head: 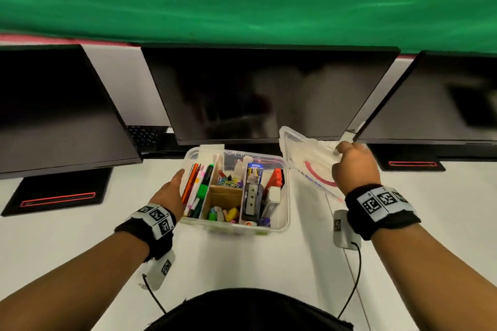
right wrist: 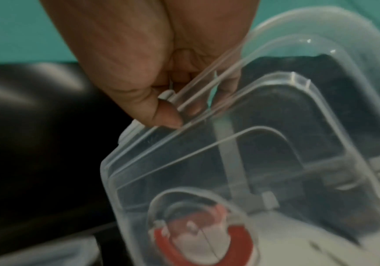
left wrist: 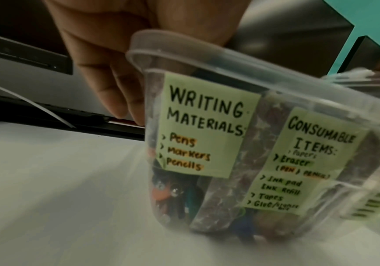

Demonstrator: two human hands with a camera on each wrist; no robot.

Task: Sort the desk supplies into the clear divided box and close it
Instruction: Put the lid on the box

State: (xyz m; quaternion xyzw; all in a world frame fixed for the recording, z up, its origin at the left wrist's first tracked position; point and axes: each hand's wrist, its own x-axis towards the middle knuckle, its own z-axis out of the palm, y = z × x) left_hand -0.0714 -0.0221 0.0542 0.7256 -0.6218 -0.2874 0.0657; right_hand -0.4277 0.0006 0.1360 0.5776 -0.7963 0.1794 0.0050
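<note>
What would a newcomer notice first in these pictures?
The clear box full of colourful supplies stands in the middle of the white desk, with the left hand against its left side. To its right, the right hand holds the clear lid tilted above the desk.

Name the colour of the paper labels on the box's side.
Pale green labels, handwritten in black; left wrist view.

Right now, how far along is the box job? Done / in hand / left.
Done: supplies look sorted in the clear divided box: pens and markers left, paper clips and erasers middle. In hand: right hand pinches the clear lid, raised and tilted beside the box; left hand rests against its left wall. Left: seat the lid and close it.
</note>
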